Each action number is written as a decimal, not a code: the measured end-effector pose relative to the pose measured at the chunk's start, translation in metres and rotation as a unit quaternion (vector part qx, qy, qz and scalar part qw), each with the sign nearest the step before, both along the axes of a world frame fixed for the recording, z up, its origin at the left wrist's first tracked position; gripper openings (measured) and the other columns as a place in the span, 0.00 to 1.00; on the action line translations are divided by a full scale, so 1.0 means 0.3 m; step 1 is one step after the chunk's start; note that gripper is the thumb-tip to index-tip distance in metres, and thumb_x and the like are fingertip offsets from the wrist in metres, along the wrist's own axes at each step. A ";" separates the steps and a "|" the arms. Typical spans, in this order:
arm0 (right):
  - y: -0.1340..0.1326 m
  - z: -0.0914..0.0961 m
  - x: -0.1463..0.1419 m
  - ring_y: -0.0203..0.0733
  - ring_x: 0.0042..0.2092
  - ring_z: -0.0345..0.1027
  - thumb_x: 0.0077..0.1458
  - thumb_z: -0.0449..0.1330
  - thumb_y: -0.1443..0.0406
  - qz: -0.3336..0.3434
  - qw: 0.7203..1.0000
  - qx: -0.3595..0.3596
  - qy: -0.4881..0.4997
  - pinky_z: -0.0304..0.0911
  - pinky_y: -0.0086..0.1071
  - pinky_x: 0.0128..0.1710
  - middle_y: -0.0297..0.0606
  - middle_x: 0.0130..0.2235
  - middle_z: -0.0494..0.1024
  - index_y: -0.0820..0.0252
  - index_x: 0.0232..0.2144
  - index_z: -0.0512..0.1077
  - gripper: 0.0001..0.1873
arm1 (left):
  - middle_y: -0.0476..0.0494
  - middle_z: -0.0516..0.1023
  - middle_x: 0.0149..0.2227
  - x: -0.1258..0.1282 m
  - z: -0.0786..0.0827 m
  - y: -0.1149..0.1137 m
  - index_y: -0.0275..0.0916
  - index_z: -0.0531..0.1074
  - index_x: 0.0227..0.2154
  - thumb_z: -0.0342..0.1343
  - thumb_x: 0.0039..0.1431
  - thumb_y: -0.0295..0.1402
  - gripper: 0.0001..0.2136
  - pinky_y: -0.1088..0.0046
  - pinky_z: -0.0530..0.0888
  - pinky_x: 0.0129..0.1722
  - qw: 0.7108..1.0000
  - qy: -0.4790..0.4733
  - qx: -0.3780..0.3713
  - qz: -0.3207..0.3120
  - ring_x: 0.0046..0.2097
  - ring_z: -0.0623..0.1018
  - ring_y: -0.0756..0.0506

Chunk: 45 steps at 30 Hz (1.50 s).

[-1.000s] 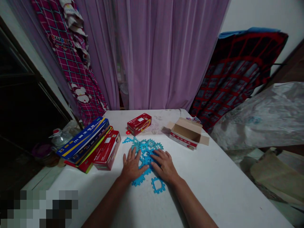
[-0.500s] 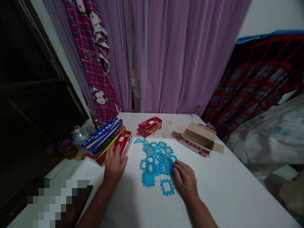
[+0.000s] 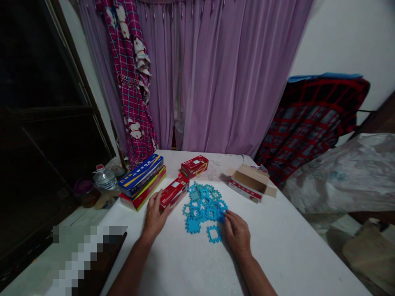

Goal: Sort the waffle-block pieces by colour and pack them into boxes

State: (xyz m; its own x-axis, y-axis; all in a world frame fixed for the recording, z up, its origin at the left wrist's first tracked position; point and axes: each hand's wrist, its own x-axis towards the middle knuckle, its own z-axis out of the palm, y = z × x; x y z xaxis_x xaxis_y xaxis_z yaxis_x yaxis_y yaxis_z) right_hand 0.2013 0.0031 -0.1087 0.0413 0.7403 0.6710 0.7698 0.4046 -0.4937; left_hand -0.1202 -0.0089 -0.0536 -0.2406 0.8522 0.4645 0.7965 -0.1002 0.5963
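Note:
A heap of blue toothed square tiles (image 3: pixel 203 203) lies in the middle of the white table (image 3: pixel 277 246). One single blue frame tile (image 3: pixel 214 233) lies just in front of the heap. My left hand (image 3: pixel 155 216) grips the near end of a long red box (image 3: pixel 173 192), which lies slanted right beside the heap's left edge. My right hand (image 3: pixel 237 232) rests palm down on the table, fingers bent, fingertips touching the heap's right edge.
A stack of flat boxes, blue on top (image 3: pixel 141 172), lies at the left. A small red box (image 3: pixel 194 166) and an open cardboard box (image 3: pixel 249 183) stand further back. A plastic bottle (image 3: pixel 104 177) sits off the table's left edge. Purple curtains hang behind.
My left hand left the tiles, reached to the red box by the stack and has drawn it right, up to the heap. My right hand slid to the heap's right edge.

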 end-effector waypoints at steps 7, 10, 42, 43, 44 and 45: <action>0.063 0.147 -0.107 0.49 0.53 0.71 0.58 0.54 0.59 0.099 0.995 -0.019 -0.014 0.65 0.48 0.54 0.43 0.52 0.78 0.54 0.46 0.77 0.17 | 0.40 0.64 0.62 -0.043 0.039 -0.083 0.44 0.57 0.63 0.54 0.55 0.31 0.31 0.61 0.64 0.62 0.987 0.031 -0.066 -0.140 0.63 0.65 0.41; 0.143 0.211 -0.161 0.49 0.58 0.66 0.55 0.57 0.60 0.159 0.984 -0.084 -0.013 0.61 0.49 0.57 0.43 0.57 0.73 0.54 0.51 0.74 0.21 | 0.40 0.66 0.61 -0.049 0.085 -0.085 0.43 0.64 0.60 0.57 0.54 0.34 0.28 0.59 0.64 0.62 0.989 0.070 -0.058 -0.115 0.62 0.66 0.39; 0.176 0.362 -0.226 0.52 0.48 0.71 0.57 0.56 0.54 0.194 0.919 -0.209 -0.273 0.65 0.39 0.46 0.49 0.50 0.76 0.58 0.57 0.69 0.28 | 0.40 0.80 0.40 -0.137 0.232 0.013 0.39 0.72 0.40 0.41 0.69 0.35 0.14 0.68 0.71 0.44 0.922 0.318 -0.153 -0.161 0.43 0.78 0.43; 0.176 0.360 -0.225 0.52 0.49 0.71 0.58 0.56 0.54 0.190 0.920 -0.206 -0.274 0.65 0.40 0.47 0.49 0.51 0.75 0.59 0.58 0.68 0.28 | 0.41 0.80 0.39 -0.140 0.237 0.011 0.40 0.72 0.40 0.41 0.68 0.36 0.14 0.69 0.71 0.43 0.928 0.298 -0.158 -0.160 0.43 0.78 0.43; 0.178 0.359 -0.223 0.52 0.50 0.70 0.58 0.56 0.55 0.189 0.921 -0.205 -0.273 0.65 0.40 0.48 0.50 0.52 0.74 0.60 0.58 0.68 0.28 | 0.42 0.80 0.39 -0.144 0.238 0.008 0.41 0.72 0.40 0.41 0.68 0.37 0.14 0.70 0.71 0.43 0.934 0.276 -0.160 -0.159 0.43 0.78 0.44; 0.180 0.358 -0.220 0.52 0.51 0.69 0.58 0.56 0.55 0.194 0.920 -0.208 -0.269 0.65 0.40 0.49 0.50 0.53 0.74 0.60 0.57 0.69 0.27 | 0.43 0.80 0.39 -0.147 0.236 0.005 0.41 0.72 0.41 0.42 0.68 0.37 0.14 0.70 0.71 0.42 0.942 0.251 -0.159 -0.158 0.43 0.78 0.44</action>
